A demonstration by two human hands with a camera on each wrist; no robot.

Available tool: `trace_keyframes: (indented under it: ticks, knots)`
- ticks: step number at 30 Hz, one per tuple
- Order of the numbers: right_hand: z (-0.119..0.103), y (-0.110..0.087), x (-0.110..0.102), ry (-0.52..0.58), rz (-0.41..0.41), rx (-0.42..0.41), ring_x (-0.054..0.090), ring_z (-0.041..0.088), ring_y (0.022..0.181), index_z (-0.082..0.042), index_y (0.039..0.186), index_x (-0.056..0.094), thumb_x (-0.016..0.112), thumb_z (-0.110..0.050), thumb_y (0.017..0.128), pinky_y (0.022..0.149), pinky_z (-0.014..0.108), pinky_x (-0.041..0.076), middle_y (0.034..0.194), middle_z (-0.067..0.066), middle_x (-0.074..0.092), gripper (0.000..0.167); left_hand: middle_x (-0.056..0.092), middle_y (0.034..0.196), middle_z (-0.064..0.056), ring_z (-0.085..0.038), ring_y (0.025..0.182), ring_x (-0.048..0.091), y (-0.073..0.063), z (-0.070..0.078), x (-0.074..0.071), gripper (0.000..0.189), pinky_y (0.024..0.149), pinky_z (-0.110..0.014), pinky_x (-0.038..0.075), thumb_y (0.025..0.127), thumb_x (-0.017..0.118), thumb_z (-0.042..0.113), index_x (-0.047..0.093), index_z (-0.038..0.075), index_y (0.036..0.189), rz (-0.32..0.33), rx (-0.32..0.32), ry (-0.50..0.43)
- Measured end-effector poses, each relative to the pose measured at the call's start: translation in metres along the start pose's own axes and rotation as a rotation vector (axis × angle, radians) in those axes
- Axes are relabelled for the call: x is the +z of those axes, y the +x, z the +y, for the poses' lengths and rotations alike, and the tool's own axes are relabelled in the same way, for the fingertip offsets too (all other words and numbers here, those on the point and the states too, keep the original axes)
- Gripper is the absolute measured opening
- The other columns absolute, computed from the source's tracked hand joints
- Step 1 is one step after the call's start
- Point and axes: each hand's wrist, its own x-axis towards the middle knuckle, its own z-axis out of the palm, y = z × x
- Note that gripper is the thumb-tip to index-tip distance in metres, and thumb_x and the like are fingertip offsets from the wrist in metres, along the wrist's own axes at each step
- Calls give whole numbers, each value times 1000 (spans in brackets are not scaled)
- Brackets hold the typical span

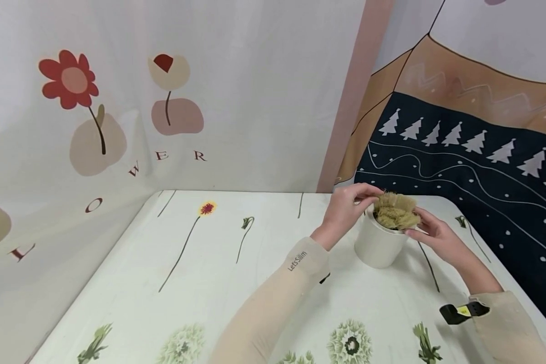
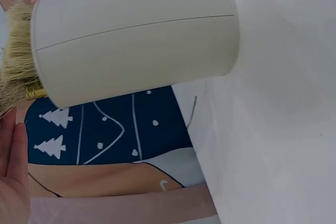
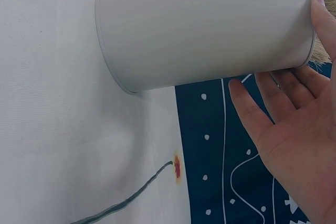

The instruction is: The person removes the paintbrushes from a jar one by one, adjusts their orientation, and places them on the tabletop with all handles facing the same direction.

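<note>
A white cylindrical pot [image 1: 378, 245] stands upright on the table. Out of its top come the tan bristles [image 1: 396, 211] of brushes, packed close together. In the left wrist view a gold-coloured ferrule [image 2: 35, 92] shows just beyond the rim; any handles are hidden inside. My left hand [image 1: 346, 210] pinches the bristles' left edge between thumb and fingers. On the other side, my right hand [image 1: 441, 237] rests its thumb at the rim, its fingers spread loosely beside the pot and bristles, as the right wrist view shows [image 3: 299, 108].
A white cloth printed with flowers covers the table [image 1: 264, 293]. Behind it hangs a pale curtain [image 1: 255, 101] with flower prints, and at the right a dark blue printed cloth [image 1: 459, 167] with white trees. A black strap [image 1: 464, 312] sits at the right sleeve.
</note>
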Motion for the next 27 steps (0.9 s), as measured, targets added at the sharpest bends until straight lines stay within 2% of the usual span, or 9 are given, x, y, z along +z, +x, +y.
trace_keyframes:
  ticks: [6,8,14,17,19,22,24,26,27]
  knots:
    - [0,-1,1,13,4,-9,39,-27,112,5,156,16,53,-11,103,86,0,44,155,4,32,66,76,109,1,-3,98,71,1,3,-8,15,81,0,48,92,69,13,75,13,106,51,24,-32]
    - [0,-1,1,10,6,-14,40,-26,112,7,155,16,53,-10,103,86,1,44,153,2,33,66,77,108,-1,-5,98,71,1,4,-10,14,81,-1,49,92,69,12,76,12,105,68,26,-54]
    - [0,-1,1,-5,1,-2,34,-28,109,9,155,13,53,-10,103,84,-2,42,156,38,19,68,77,106,-6,-12,95,73,1,6,-20,13,80,-5,52,92,69,9,75,8,104,119,42,-133]
    - [0,0,1,-10,0,6,34,-27,109,9,155,13,53,-10,103,85,-2,41,155,42,17,68,76,106,-8,-14,95,73,2,8,-26,14,80,-7,54,92,69,8,74,6,105,144,48,-173]
    - [-1,0,1,-24,-2,23,38,-18,119,9,155,12,53,-11,103,85,-3,40,156,41,15,69,76,106,-9,-15,96,73,3,9,-31,14,81,-8,54,93,69,7,74,5,105,157,46,-198]
    - [-2,0,0,-29,-14,59,40,21,142,8,156,9,53,-14,104,84,-4,37,159,39,10,71,75,107,-10,-15,97,73,4,12,-38,14,83,-10,55,93,68,8,73,4,106,176,36,-230]
    - [-3,0,-1,-27,-21,83,28,49,144,8,156,6,52,-16,104,83,-5,35,160,37,6,73,75,108,-11,-16,97,73,5,14,-44,15,83,-11,56,93,68,8,73,4,106,191,33,-252]
    - [-4,1,-1,-16,-25,94,19,63,138,8,156,5,52,-16,104,82,-5,34,160,37,3,74,75,107,-10,-16,96,73,5,16,-49,15,83,-12,56,93,68,8,73,4,106,207,32,-258]
    - [-4,1,-1,-18,-24,97,19,64,138,8,156,5,52,-17,104,82,-5,34,160,37,3,74,75,107,-11,-16,95,73,6,16,-52,15,83,-13,57,93,69,9,73,4,106,217,32,-263]
